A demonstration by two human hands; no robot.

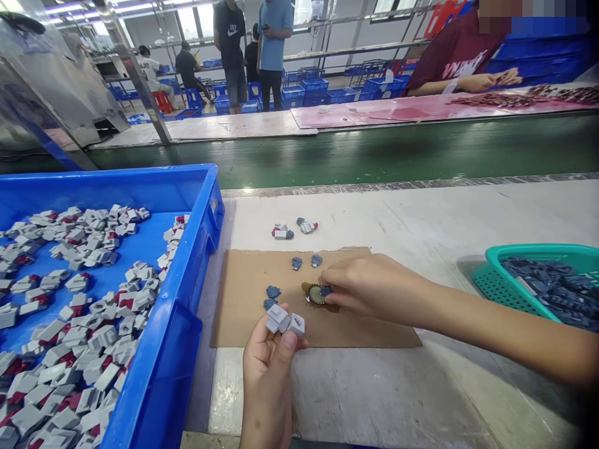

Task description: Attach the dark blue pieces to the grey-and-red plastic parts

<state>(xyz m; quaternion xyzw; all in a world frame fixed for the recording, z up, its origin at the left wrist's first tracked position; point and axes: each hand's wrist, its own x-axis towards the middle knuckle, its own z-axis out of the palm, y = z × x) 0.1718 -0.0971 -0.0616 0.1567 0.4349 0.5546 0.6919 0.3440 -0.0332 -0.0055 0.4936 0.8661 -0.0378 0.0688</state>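
Observation:
Between the thumb and fingers of my left hand (274,358) is a light grey plastic part (279,319), held above the front edge of a brown cardboard sheet (253,274). My right hand (355,287) pinches a small dark blue piece (324,290) at a small round cap (316,294), which sits in a wet brown patch on the cardboard. Several loose dark blue pieces (296,263) lie on the cardboard. Behind it on the table rest two grey parts (282,233) with red and blue bits attached.
A large blue tray (213,215) of grey and red parts fills the left side. At the right stands a green basket (510,287) of dark blue pieces. A green conveyor belt (374,149) crosses behind the table (449,231); a person (453,56) works beyond it.

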